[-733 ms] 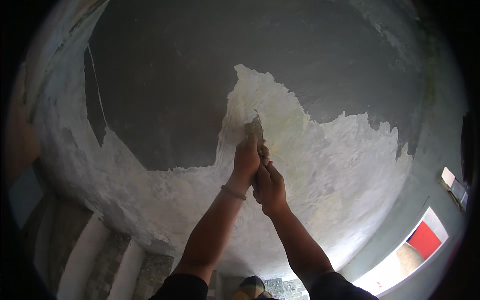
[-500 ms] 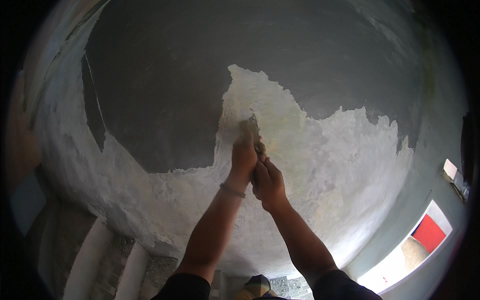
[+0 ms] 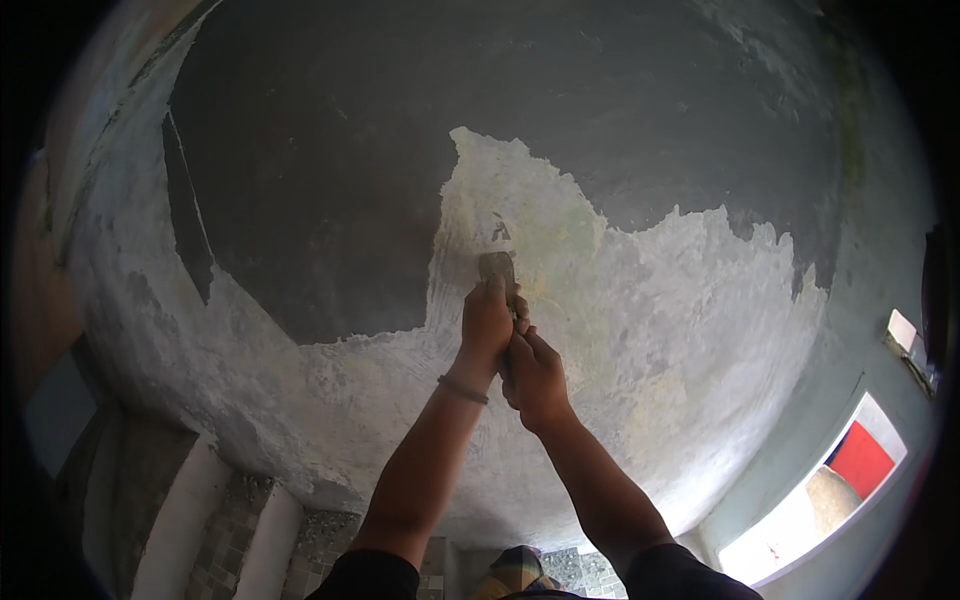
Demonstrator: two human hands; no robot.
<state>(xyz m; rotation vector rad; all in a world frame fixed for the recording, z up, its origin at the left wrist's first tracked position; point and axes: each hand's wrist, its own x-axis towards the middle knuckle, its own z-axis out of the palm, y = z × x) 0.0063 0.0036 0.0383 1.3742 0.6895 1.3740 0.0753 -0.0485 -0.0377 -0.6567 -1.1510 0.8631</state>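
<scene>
A scraper (image 3: 497,265) with a flat grey-brown blade is pressed against or held very near the wall in front of me. My left hand (image 3: 485,322) is wrapped round it just below the blade, a dark band on that wrist. Lower down, my right hand (image 3: 537,378) closes round the handle, touching the left; the fingers hide most of the handle. The tool lies over a pale, bared patch of wall (image 3: 680,320) with ragged edges. Dark grey coating (image 3: 330,180) covers the wall above and to the left. A small dark mark (image 3: 500,230) shows just above the blade.
At the right, a bright opening (image 3: 825,495) pierces the side wall, with something red beyond it. Pale ledges (image 3: 180,520) and small tiles with scattered debris lie at lower left. Dark patterned cloth (image 3: 515,570) shows at bottom centre.
The blade has come slightly down the wall, with both hands still round the scraper. The small dark mark above it is now uncovered.
</scene>
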